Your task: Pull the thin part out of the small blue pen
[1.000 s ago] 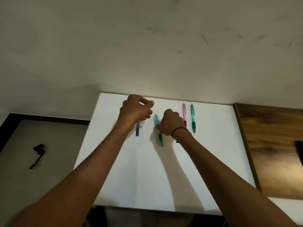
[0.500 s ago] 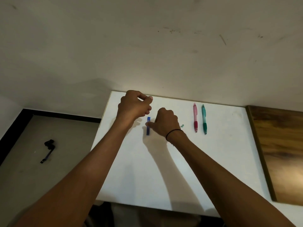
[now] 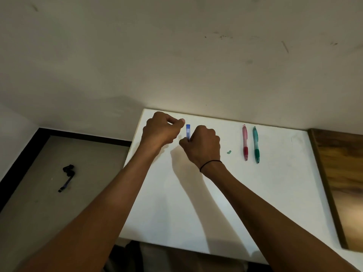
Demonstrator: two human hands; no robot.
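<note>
On the white bench (image 3: 196,213), a pink pen (image 3: 245,142) and a green pen (image 3: 255,144) lie side by side, parallel and not touching, well to the right of both hands. A small green bit (image 3: 229,152) lies alone between the right hand and the pink pen. Nothing lies between the two hands except the blue piece itself.

The right hand (image 3: 202,146), a black band (image 3: 209,165) round its wrist, has its fingers curled and grips the lower end of a short, flat, translucent blue piece (image 3: 188,131) that stands upright above the fist, its lower end hidden in it. The left hand (image 3: 161,130) is curled just beside it, thumb and forefinger pinched together near the top of the piece; whether they hold anything I cannot tell.

Both hands are near the bench's far left corner, close to the wall (image 3: 176,55). The near half of the bench lies bare. A wooden surface (image 3: 341,183) adjoins the right edge. On the floor (image 3: 39,213) to the left lies a small black object (image 3: 67,176).
</note>
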